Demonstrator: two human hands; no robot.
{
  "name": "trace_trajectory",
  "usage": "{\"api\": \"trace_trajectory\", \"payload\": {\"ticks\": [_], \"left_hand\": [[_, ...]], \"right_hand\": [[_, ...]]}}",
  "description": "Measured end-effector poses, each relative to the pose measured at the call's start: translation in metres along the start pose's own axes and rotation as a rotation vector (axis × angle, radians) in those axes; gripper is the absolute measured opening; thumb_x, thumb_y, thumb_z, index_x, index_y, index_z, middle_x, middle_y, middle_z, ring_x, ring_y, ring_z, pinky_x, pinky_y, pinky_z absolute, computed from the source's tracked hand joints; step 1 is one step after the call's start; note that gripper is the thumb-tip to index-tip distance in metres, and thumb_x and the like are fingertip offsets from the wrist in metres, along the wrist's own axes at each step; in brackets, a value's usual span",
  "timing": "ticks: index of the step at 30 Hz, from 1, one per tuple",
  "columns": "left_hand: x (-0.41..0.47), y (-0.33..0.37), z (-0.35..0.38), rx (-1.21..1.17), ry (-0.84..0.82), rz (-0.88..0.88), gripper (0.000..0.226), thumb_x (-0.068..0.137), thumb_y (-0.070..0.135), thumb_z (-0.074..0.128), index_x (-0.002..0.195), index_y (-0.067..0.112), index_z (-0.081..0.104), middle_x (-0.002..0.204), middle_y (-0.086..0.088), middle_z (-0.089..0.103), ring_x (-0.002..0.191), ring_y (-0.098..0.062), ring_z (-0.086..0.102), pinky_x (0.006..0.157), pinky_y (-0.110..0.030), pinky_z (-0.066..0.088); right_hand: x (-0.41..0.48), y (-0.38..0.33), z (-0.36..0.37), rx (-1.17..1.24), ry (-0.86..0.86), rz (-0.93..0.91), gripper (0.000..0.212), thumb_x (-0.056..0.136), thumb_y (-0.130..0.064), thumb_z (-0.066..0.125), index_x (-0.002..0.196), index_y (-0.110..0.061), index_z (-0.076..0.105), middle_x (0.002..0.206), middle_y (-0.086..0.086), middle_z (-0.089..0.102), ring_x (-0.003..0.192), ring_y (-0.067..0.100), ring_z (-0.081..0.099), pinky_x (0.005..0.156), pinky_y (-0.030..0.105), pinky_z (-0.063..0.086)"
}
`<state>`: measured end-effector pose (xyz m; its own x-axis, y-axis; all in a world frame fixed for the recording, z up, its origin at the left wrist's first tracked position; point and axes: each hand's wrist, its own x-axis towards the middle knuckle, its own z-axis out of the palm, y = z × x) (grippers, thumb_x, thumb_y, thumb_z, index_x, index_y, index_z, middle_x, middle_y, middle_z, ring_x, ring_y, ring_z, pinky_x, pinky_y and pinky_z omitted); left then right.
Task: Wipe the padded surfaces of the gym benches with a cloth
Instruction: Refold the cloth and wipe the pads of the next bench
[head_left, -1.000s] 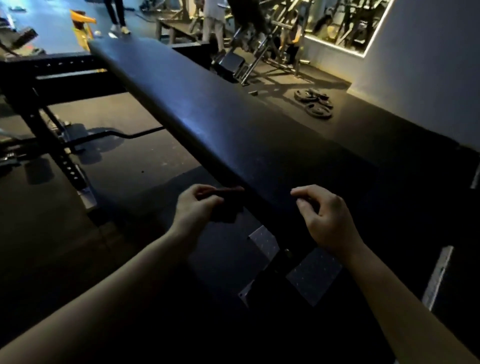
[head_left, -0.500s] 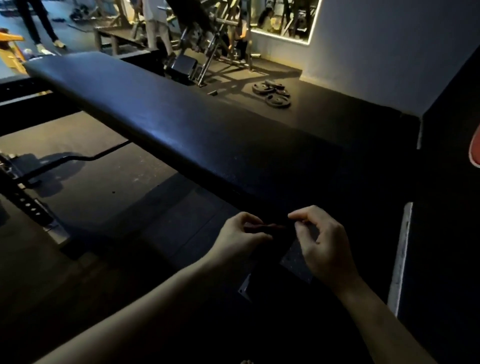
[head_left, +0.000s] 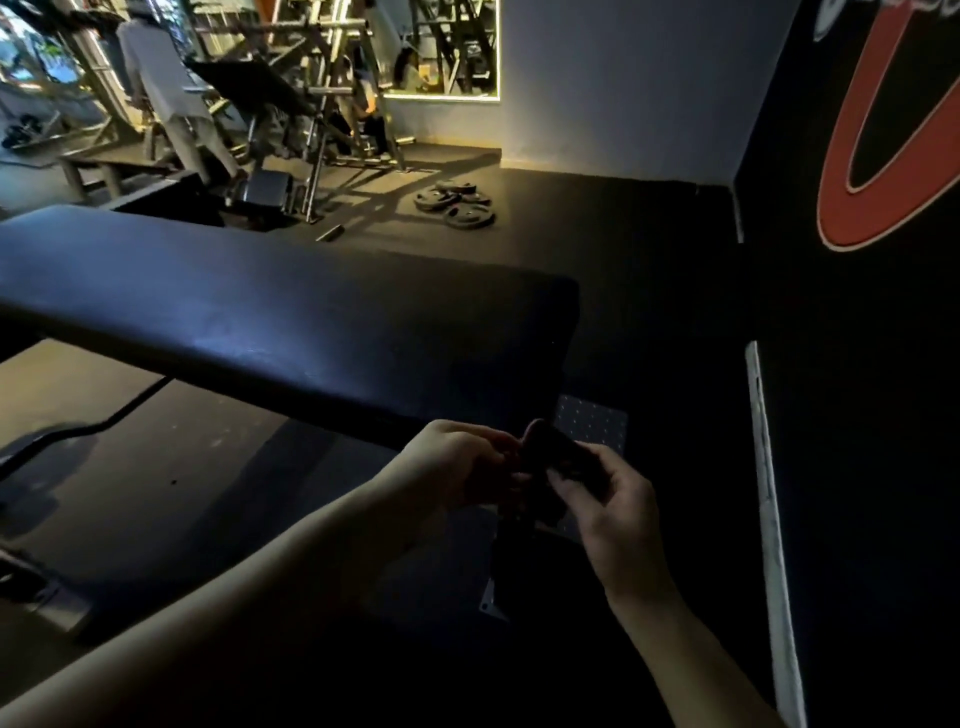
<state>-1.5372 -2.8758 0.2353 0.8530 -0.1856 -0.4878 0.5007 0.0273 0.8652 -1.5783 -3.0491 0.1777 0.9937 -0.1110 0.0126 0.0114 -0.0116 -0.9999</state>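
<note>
A long black padded bench (head_left: 270, 317) runs from the left edge to its near end at the centre of the head view. In front of that end, both hands hold a dark cloth (head_left: 550, 457) bunched between them. My left hand (head_left: 457, 467) grips the cloth's left side with curled fingers. My right hand (head_left: 608, 493) pinches its right side. Part of the cloth hangs down in shadow below the hands. The cloth is off the pad, just below the bench's near edge.
The bench's metal foot plate (head_left: 592, 426) lies on the dark rubber floor under the hands. Weight plates (head_left: 460, 205) lie on the floor beyond. Gym machines (head_left: 322, 104) and a person (head_left: 166, 98) stand at the back left. A dark wall (head_left: 857, 312) closes the right side.
My hands came together from apart, gathering the cloth between them. The view turned right, so the bench's near end and the right wall now show.
</note>
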Motion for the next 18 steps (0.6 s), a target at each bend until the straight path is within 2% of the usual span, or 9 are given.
{"api": "trace_trajectory", "payload": {"ticks": [1, 3, 5, 6, 8, 10, 13, 16, 18], "left_hand": [[0.003, 0.004, 0.004, 0.089, 0.022, 0.028, 0.029, 0.094, -0.012, 0.047, 0.107, -0.006, 0.072, 0.102, -0.030, 0.074, 0.085, -0.033, 0.074, 0.075, -0.038, 0.064], [0.011, 0.011, 0.007, 0.294, 0.123, 0.173, 0.021, 0.093, -0.007, 0.058, 0.100, 0.003, 0.075, 0.092, -0.024, 0.076, 0.074, -0.026, 0.073, 0.065, -0.036, 0.064], [0.029, 0.013, 0.000, 0.640, 0.344, 0.426, 0.015, 0.091, 0.007, 0.069, 0.093, 0.019, 0.077, 0.085, -0.003, 0.078, 0.072, -0.014, 0.072, 0.067, -0.033, 0.060], [0.037, 0.015, -0.003, 0.823, 0.453, 0.542, 0.012, 0.090, 0.013, 0.071, 0.094, 0.024, 0.076, 0.085, 0.006, 0.077, 0.074, -0.010, 0.070, 0.067, -0.029, 0.056], [0.051, 0.016, -0.006, 1.067, 0.560, 0.727, 0.010, 0.090, 0.018, 0.072, 0.097, 0.024, 0.075, 0.091, 0.010, 0.072, 0.081, -0.012, 0.067, 0.070, -0.025, 0.046], [0.066, 0.013, -0.010, 1.176, 0.551, 0.824, 0.010, 0.090, 0.019, 0.072, 0.099, 0.018, 0.073, 0.098, 0.006, 0.069, 0.090, -0.018, 0.065, 0.076, -0.026, 0.044], [0.085, 0.006, -0.011, 1.260, 0.528, 0.852, 0.025, 0.090, 0.034, 0.063, 0.104, 0.016, 0.071, 0.108, 0.003, 0.065, 0.101, -0.021, 0.062, 0.087, -0.035, 0.049], [0.094, 0.005, -0.008, 1.327, 0.532, 0.847, 0.035, 0.091, 0.041, 0.058, 0.111, 0.016, 0.070, 0.117, 0.000, 0.063, 0.109, -0.023, 0.059, 0.095, -0.043, 0.048], [0.096, 0.004, -0.009, 1.327, 0.528, 0.844, 0.036, 0.092, 0.042, 0.057, 0.115, 0.016, 0.068, 0.122, 0.000, 0.061, 0.113, -0.024, 0.056, 0.099, -0.046, 0.046]], "right_hand": [[0.006, 0.003, -0.004, 0.026, 0.049, 0.052, 0.007, 0.097, -0.019, 0.066, 0.101, -0.022, 0.072, 0.093, -0.001, 0.075, 0.090, 0.019, 0.073, 0.080, 0.051, 0.062], [0.019, 0.008, -0.013, 0.186, 0.131, 0.226, 0.014, 0.099, -0.015, 0.059, 0.096, -0.016, 0.073, 0.083, 0.006, 0.074, 0.083, 0.027, 0.073, 0.073, 0.047, 0.062], [0.039, 0.017, -0.022, 0.342, 0.205, 0.424, 0.017, 0.099, -0.014, 0.054, 0.105, -0.011, 0.069, 0.089, 0.014, 0.072, 0.081, 0.030, 0.071, 0.062, 0.038, 0.058], [0.050, 0.024, -0.027, 0.369, 0.236, 0.496, 0.020, 0.099, -0.015, 0.053, 0.113, -0.009, 0.066, 0.097, 0.017, 0.070, 0.085, 0.031, 0.069, 0.062, 0.036, 0.055], [0.071, 0.034, -0.033, 0.412, 0.271, 0.586, 0.027, 0.099, -0.018, 0.050, 0.121, -0.007, 0.062, 0.105, 0.020, 0.068, 0.090, 0.034, 0.068, 0.065, 0.036, 0.053], [0.086, 0.036, -0.032, 0.504, 0.210, 0.637, 0.027, 0.098, -0.022, 0.049, 0.114, -0.007, 0.066, 0.098, 0.017, 0.071, 0.087, 0.032, 0.069, 0.065, 0.036, 0.055], [0.108, 0.031, -0.017, 0.567, 0.062, 0.576, 0.030, 0.096, -0.035, 0.059, 0.111, -0.012, 0.071, 0.097, 0.011, 0.077, 0.085, 0.026, 0.075, 0.071, 0.038, 0.059], [0.125, 0.041, 0.009, 0.189, 0.190, 0.366, 0.039, 0.092, -0.032, 0.071, 0.124, -0.011, 0.063, 0.111, 0.010, 0.072, 0.095, 0.024, 0.072, 0.082, 0.039, 0.061], [0.111, 0.045, 0.025, -0.037, 0.235, 0.206, 0.052, 0.092, -0.045, 0.066, 0.130, -0.010, 0.058, 0.115, 0.007, 0.068, 0.101, 0.019, 0.069, 0.084, 0.038, 0.060]]}}
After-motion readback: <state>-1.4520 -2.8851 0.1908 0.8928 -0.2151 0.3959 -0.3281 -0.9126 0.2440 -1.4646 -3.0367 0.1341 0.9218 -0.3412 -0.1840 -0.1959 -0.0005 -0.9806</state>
